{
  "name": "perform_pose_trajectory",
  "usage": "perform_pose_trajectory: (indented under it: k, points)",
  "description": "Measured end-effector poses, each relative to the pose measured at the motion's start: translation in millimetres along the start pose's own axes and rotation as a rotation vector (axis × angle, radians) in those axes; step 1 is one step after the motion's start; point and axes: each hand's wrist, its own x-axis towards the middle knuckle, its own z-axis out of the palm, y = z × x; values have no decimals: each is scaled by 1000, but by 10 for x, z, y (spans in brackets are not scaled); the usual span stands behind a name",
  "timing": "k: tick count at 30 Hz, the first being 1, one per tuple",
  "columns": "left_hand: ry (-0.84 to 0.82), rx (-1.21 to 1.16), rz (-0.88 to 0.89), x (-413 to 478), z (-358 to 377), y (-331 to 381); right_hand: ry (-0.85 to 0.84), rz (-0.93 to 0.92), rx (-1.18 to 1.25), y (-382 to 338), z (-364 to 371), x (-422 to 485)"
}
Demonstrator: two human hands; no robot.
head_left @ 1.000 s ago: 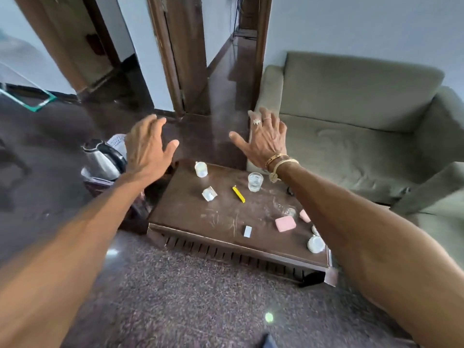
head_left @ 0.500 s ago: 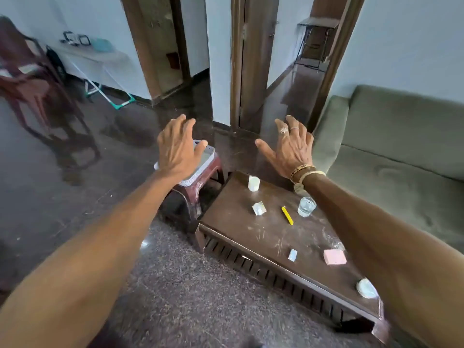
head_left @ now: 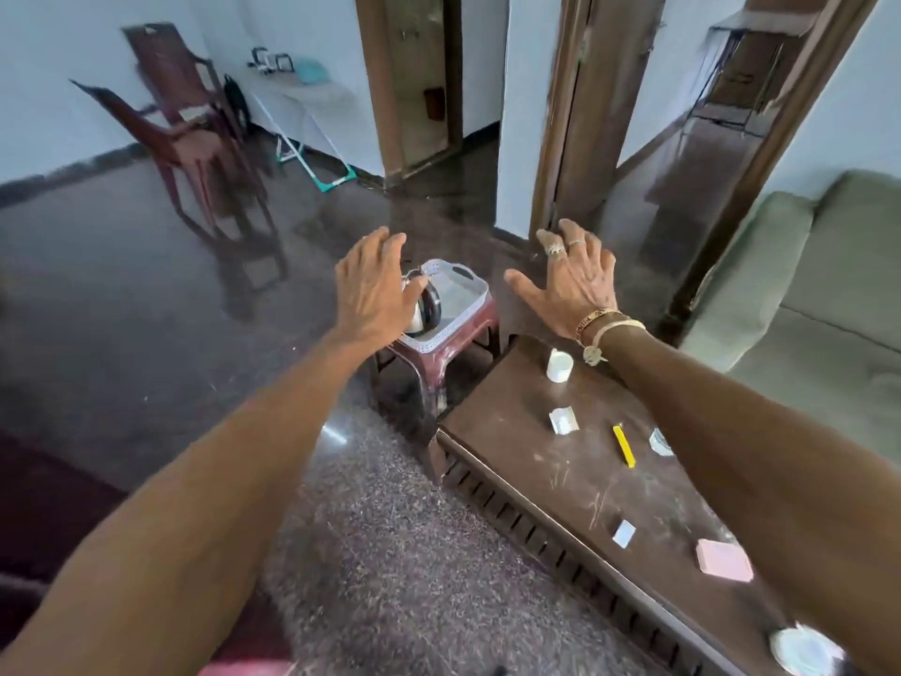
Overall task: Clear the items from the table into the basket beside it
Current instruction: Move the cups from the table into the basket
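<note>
Clearing seemed barely begun.
Left hand and right hand hovered spread, empty; small white cup, yellow stick and pink block lay on brown wooden worktop; white plastic basket beside it held a steel kettle.

One table, seven small items on it, one basket, one kettle, one stool, two chairs, one sofa.

Bare arms; right hand wears rings, wrist wears gold bangles.
</note>
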Motion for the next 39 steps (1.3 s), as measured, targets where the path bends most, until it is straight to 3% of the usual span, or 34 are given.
perform_pose_trajectory:
  k: [15,25,29,34,39]
  points:
    - [-61,-8,-13,270,401,-619,-124,-75,-14,-457,569,330]
    - [-131,-156,71,987,605,-1019,-106,22,-26,-725,767,831]
    - [-186,-253,89,1270,750,-929,-65,109,-26,-607,825,882]
    - [-264,-370,179,1350,1143,-619,-131,210,-81,-224,955,776]
    - [-331,-352,251,1441,1434,-286,-144,249,-102,234,955,840]
